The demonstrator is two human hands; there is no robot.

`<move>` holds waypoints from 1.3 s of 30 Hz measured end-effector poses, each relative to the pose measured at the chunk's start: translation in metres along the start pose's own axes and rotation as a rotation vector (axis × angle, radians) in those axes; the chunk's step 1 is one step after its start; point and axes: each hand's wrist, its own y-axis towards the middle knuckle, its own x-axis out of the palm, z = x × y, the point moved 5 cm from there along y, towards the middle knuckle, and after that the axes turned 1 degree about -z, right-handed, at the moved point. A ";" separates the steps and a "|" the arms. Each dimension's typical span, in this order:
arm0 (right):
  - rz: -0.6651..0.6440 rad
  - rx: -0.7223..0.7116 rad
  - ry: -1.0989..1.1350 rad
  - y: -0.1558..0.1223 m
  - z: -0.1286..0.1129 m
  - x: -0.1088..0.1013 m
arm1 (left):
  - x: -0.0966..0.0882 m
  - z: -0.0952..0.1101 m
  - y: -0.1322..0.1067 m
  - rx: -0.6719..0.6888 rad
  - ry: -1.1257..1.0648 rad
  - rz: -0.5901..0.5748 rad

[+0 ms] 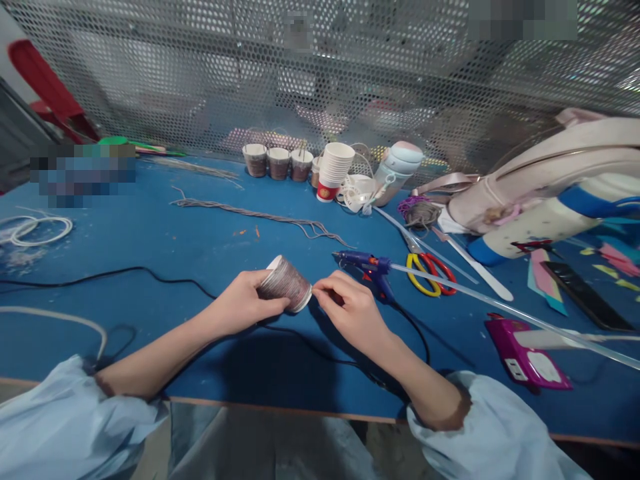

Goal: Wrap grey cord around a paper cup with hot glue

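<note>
My left hand grips a paper cup wrapped in grey-brown cord, tilted on its side with the base toward the right. At that base, the fingers of my right hand are pinched together; what they hold, if anything, is too small to tell. Just beyond the right hand lies a blue hot glue gun with a long clear glue stick running out of its back. Several grey cords stretch across the table behind the cup.
Along the perforated metal panel stand several cord-wrapped cups and a stack of white paper cups. Scissors, a purple power strip, a phone and a pale bag are on the right. A black cable crosses the blue table.
</note>
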 end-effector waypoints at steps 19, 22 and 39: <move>-0.026 0.021 -0.011 0.001 0.002 -0.001 | 0.000 0.003 -0.001 0.106 0.150 -0.032; -0.023 0.050 -0.004 0.002 0.004 -0.003 | 0.000 0.005 -0.002 0.108 0.159 -0.046; -0.061 0.122 0.061 0.004 0.008 -0.003 | -0.002 0.003 -0.002 0.205 0.200 -0.128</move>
